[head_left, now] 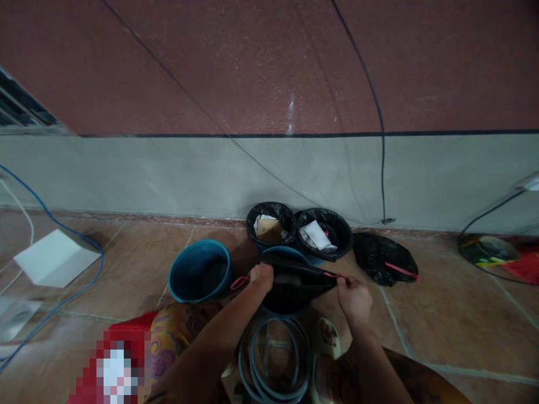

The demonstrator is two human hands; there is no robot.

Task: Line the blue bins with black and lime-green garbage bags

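Observation:
My left hand [263, 277] and my right hand [355, 300] each grip one side of the mouth of a black drawstring garbage bag [295, 294]. Between them the bag's rim is stretched wide, and pinkish-red drawstring shows at both corners. Beneath and behind the bag is a blue bucket [285, 252], mostly hidden by it; something pale inside the bag is too dark to make out. Just beyond stand two bins lined with black bags, a left lined bin [251, 224] and a right lined bin [343, 233], both holding paper or cardboard scraps.
A blue bucket [172, 280] stands at left. Right of the bins lies a black bag [374, 255] with a red drawstring. A coiled grey hose [248, 359] lies by my feet. A white box [54, 258] and blue cable [100, 264] are far left. Behind runs the wall [168, 174].

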